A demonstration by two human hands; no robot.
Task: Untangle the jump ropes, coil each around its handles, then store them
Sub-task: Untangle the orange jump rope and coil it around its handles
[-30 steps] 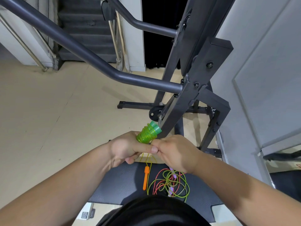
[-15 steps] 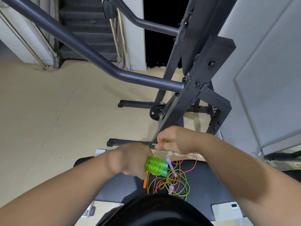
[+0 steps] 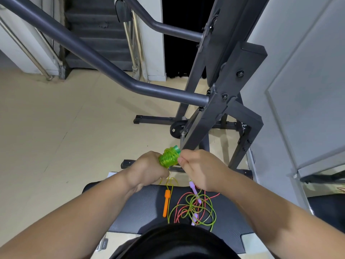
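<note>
My left hand (image 3: pixel 147 168) grips green jump-rope handles (image 3: pixel 170 156) with green rope coiled round them, the ends pointing up and right. Touching the coil from the right, my right hand (image 3: pixel 200 170) pinches the green rope with curled fingers. Loose green rope (image 3: pixel 205 208) hangs down to the black treadmill belt (image 3: pixel 141 206), tangled there with a red-orange rope (image 3: pixel 180 201). An orange handle (image 3: pixel 166 202) lies on the belt at the left of the tangle. Two purple handles (image 3: pixel 194 189) lie in the tangle.
A dark grey treadmill frame with a handrail (image 3: pixel 130 85) and upright (image 3: pixel 220 81) rises just beyond my hands. Beige floor (image 3: pixel 56 128) spreads to the left, a staircase (image 3: pixel 97 34) at the back. A grey wall panel (image 3: pixel 308 81) stands at the right.
My left hand swung the green coil from low and pointing right up to pointing up-right. My right hand came down beside it, carrying the rope round the handles.
</note>
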